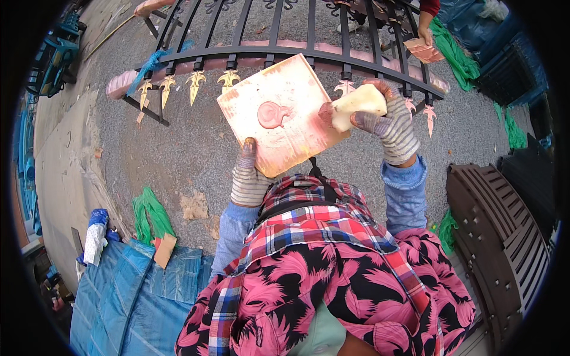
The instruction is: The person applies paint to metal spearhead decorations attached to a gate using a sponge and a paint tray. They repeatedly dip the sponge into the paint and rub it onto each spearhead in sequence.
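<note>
A worker holds a sponge (363, 105) against the right side of a paint-smeared board (255, 95), just short of a black railing (285, 51). The left hand (249, 178) grips the board by its lower left edge, thumb on the painted face; the fingers beneath are hidden. The right hand (395, 127) is closed on the sponge, thumb at its near side and fingers curled over the far one.

The step in hand appears to be loading the sponge, its stained end apparently touching the board. The next move likely calls for bringing that end to the spear tips and dabbing lightly, with the board held level so the paint (273, 115) does not run.

The board is flat and square, pink streaks dried or drying across it and a glossy, rounded pool near the middle. The sponge is a soft-looking cream block, tinted reddish at one end. Dark bars and scrolls form the railing; its leaf-shaped points show gold at left, as on one tip (196, 86), and coppery pink at right, as on another (430, 121). Striped knit gloves cover both palms. At upper right, a co-worker's hand (425, 37) grips a pinkish sheet (424, 52).
</note>
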{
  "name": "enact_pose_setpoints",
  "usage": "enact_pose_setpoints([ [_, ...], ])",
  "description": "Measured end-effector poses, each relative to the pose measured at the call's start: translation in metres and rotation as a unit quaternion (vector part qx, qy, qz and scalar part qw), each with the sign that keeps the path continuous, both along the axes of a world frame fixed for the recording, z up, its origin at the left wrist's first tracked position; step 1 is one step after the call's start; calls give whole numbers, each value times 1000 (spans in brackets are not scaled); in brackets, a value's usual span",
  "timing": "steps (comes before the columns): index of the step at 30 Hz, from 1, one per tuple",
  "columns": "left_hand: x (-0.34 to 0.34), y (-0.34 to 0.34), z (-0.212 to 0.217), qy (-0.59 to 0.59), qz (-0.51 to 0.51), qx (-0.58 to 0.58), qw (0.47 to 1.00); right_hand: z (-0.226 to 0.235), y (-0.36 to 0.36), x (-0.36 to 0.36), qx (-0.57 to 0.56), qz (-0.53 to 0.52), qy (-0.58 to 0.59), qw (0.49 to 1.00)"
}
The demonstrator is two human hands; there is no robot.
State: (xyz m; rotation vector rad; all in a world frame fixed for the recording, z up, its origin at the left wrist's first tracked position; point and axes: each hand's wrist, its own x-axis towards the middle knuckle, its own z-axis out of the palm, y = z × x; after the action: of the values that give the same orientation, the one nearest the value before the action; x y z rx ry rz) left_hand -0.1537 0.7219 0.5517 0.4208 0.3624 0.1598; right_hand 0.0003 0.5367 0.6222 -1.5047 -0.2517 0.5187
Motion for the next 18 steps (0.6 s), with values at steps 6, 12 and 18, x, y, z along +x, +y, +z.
enact_pose_setpoints([
  [6, 12, 91, -6, 3, -104, 5, 995, 6, 99, -17, -250, 39, -284, 925],
  [12, 21, 155, 5, -6, -170, 29, 985, -1, 158, -46, -335, -111, -300, 886],
  [18, 25, 178, 6, -21, -193, 35, 980, 7, 180, -55, -274, -183, -248, 911],
])
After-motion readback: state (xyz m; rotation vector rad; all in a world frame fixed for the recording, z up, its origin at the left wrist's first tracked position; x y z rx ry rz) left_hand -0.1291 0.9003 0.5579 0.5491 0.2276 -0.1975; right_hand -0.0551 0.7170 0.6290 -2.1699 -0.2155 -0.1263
